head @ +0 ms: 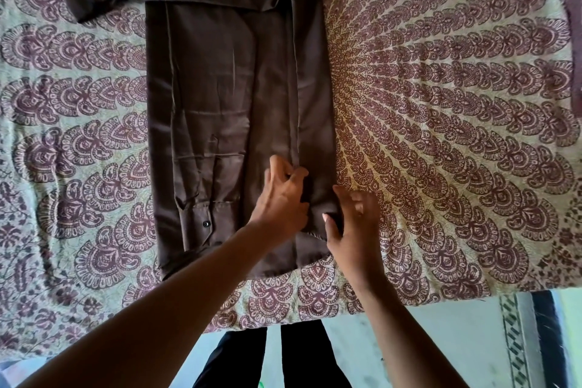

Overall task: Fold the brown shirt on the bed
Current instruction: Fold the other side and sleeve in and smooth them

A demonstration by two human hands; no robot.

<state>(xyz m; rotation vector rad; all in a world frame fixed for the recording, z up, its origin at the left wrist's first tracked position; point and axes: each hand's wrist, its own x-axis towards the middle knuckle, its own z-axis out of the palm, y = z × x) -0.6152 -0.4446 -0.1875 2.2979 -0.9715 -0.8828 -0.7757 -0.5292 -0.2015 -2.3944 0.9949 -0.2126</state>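
Brown shirt [220, 98] lies on the bed [441, 104]; your left hand [282, 198] and right hand [356, 220], close together, each pinch its folded right edge.

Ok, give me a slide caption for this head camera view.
Both hands, left hand and right hand, pinch the folded right edge of a brown shirt on a patterned bedspread.

Paisley maroon-and-cream bedspread [441, 104], pale floor [456, 350], patterned mat border [513, 343], soft daylight
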